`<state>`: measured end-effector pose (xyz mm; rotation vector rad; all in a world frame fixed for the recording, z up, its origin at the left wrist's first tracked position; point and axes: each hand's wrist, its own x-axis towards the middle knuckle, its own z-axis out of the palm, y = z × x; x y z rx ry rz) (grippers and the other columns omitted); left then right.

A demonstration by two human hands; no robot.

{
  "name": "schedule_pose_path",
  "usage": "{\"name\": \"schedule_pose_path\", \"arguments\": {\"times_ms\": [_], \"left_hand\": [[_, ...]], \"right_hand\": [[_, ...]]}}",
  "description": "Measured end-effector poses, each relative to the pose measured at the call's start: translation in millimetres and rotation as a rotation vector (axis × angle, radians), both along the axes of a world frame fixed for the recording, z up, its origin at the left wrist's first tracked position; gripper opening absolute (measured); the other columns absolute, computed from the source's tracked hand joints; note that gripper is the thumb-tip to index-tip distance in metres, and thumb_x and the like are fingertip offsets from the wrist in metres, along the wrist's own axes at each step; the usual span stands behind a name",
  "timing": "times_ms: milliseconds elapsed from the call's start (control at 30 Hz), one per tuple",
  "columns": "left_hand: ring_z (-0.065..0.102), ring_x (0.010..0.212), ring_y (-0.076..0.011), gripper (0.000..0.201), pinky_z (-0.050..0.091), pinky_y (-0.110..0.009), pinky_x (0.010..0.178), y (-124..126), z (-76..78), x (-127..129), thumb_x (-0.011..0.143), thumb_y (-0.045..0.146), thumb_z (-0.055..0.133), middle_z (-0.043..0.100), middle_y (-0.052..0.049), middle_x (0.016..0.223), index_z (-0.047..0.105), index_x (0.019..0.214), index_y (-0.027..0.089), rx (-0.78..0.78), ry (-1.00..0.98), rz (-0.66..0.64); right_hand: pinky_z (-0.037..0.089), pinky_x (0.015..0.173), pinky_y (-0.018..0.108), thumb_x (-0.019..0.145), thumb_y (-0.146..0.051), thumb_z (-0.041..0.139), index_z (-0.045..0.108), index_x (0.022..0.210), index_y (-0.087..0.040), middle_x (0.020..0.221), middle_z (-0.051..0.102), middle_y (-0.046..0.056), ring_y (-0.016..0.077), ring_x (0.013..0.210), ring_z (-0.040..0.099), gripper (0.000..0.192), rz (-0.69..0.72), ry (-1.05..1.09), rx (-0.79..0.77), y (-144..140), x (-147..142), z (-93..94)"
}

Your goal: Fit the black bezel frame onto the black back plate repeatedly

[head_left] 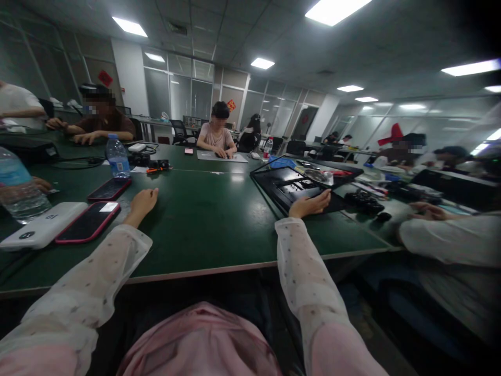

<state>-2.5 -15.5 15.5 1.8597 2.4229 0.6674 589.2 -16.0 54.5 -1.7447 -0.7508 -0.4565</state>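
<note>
1 black tray [274, 184] lies on the green table [203, 219], its near edge under the right hand [311, 204], fingers flat and close together on it, gripping nothing. 2 red-cased phones [88, 222] [109, 188], 1 white power bank [43, 225] and 2 water bottles [117, 156] [15, 183] sit left. Left hand [141, 203] rests loosely curled on the table just beside the nearer phone, holding nothing
</note>
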Motion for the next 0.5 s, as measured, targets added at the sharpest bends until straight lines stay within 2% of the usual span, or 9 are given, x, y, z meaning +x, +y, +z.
{"name": "schedule_pose_path", "arguments": {"times_ms": [167,267,367,500], "left_hand": [[0.069,0.121,-0.0396,0.065,0.054,-0.045,0.099,1.3,-1.2,-0.3,0.11,0.049,0.028,0.074,-0.025,0.128,0.078,0.122,0.01,0.006,0.006,-0.009],[0.069,0.122,-0.0386,0.063,0.053,-0.045,0.101,-2.3,2.4,2.5,0.111,0.046,0.028,0.074,-0.025,0.128,0.077,0.125,0.01,0.01,0.002,-0.021],[0.066,0.127,-0.0387,0.058,0.051,-0.046,0.105,-7.3,6.3,6.4,0.111,0.045,0.032,0.072,-0.024,0.134,0.074,0.132,0.01,0.033,-0.014,0.001],[0.063,0.133,-0.0384,0.054,0.048,-0.049,0.11,-12.5,9.0,10.4,0.111,0.043,0.036,0.069,-0.023,0.14,0.069,0.14,0.011,0.117,-0.039,0.032]], "right_hand": [[0.03,0.125,0.069,0.089,-0.012,0.037,0.023,0.174,-0.02,0.17,0.034,0.022,0.037,0.161,0.029,0.086,0.219,-0.283,0.009,-4.4,-38.2,13.3],[0.03,0.126,0.068,0.093,-0.013,0.034,0.031,0.171,-0.019,0.165,0.041,0.022,0.0357,0.156,0.036,0.079,0.372,-0.4,-0.044,-0.9,-58.5,15.3],[0.035,0.124,0.064,0.098,-0.017,0.032,0.035,0.17,-0.018,0.159,0.048,0.022,0.035,0.15,0.044,0.072,0.477,-0.457,-0.067,2.0,-72.7,16.2],[0.043,0.12,0.058,0.102,-0.026,0.035,0.038,0.168,-0.017,0.153,0.052,0.023,0.0365,0.143,0.052,0.067,0.515,-0.418,-0.029,-2.6,-76.7,17.8]]}}
